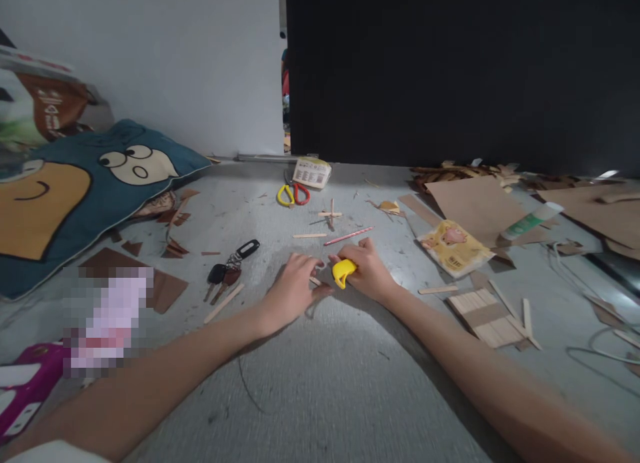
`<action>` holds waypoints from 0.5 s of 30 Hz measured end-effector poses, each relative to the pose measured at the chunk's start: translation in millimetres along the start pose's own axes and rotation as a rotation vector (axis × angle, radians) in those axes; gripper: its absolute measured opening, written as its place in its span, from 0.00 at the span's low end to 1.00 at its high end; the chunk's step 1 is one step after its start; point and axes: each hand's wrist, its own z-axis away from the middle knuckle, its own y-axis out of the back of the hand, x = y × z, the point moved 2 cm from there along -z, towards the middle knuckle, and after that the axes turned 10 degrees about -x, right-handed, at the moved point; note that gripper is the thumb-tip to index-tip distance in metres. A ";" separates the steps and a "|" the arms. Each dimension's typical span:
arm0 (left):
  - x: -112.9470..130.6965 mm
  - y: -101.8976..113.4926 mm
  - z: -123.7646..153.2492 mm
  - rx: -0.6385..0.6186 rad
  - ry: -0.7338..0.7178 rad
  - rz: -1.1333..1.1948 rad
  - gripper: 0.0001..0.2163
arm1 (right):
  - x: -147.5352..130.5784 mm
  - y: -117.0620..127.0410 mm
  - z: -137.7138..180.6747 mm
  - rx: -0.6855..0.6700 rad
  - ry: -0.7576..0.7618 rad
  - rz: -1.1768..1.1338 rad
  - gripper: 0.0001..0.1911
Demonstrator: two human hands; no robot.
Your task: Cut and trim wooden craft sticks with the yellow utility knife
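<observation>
Right hand (369, 271) is closed around a yellow tool (344, 272). Its fingers are curled over the top and the yellow end pokes out toward the left hand. Left hand (293, 290) lies palm down just beside it at nine o'clock, with the fingers loosely bent and not clasped. A short wooden stick (315, 281) shows between thumb and fingers, right at the tool's tip. I cannot tell whether the tool touches the stick. Both hands rest on a grey floor (320, 383).

From the hands:
- Keys (227, 270) lie at nine o'clock, near the left hand, with a longer stick just below them.
- A pink pencil (349, 236) lies close by at twelve o'clock.
- Scissors (293, 194) with one yellow and one red handle sit further out, toward eleven o'clock.
- A yellow packet (454, 246) lies at two o'clock, with sheets of cardboard (475, 203) and a white-and-green tube (533, 221) beyond it.
- A panel of sticks (487, 316) laid side by side sits at four o'clock.
- A blue cushion (75, 196) with a cartoon face fills the far left at ten o'clock.
</observation>
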 end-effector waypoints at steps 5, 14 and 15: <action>-0.7 4.3 0.4 0.075 0.026 -0.052 0.18 | -8.6 3.5 1.4 -0.106 0.110 -0.087 0.15; -9.6 25.0 -8.1 0.230 0.109 -0.039 0.08 | -16.9 6.5 1.6 -0.139 0.110 -0.107 0.06; -11.6 25.2 -9.0 0.217 0.136 -0.058 0.08 | -19.0 6.4 1.5 -0.172 0.111 -0.089 0.05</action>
